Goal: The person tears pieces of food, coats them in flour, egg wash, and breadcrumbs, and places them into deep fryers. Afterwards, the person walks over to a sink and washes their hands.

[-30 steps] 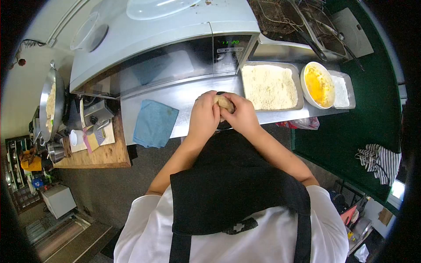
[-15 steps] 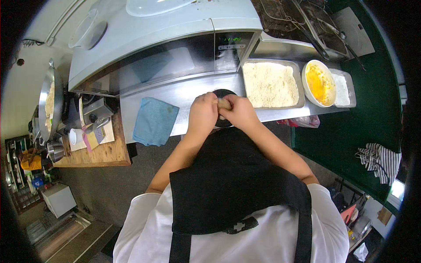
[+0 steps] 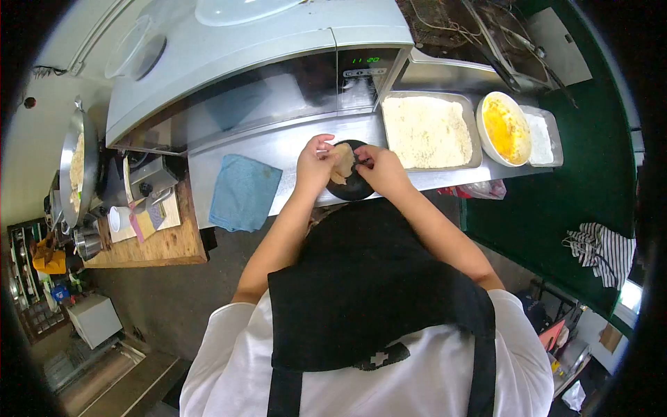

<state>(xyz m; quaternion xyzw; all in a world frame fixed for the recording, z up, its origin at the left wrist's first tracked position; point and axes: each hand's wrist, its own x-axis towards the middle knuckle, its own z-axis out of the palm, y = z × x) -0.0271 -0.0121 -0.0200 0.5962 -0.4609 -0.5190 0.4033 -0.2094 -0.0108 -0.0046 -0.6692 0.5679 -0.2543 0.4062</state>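
Observation:
My left hand point(image 3: 316, 167) grips a thin, pale piece of raw meat point(image 3: 343, 161), its thumb over the near side. The meat hangs spread out above a round black dish point(image 3: 356, 186), covering part of it. At the meat's right edge, my right hand point(image 3: 382, 169) has its thumb and fingertips pinched together. Whether a bit of the meat is between them is too small to tell. To the right of that hand stands a metal tray of pale crumbs point(image 3: 429, 132).
Further right are a white bowl of beaten egg point(image 3: 505, 132) and a tray of white powder point(image 3: 540, 139). A folded blue cloth point(image 3: 245, 193) lies left on the steel counter point(image 3: 299, 139). Behind stands a microwave point(image 3: 278, 83); a wok point(image 3: 76, 167) is far left.
The meat was bunched between both hands and now hangs opened out from my left hand. My right hand has drawn slightly away to the right, and more of the black dish shows.

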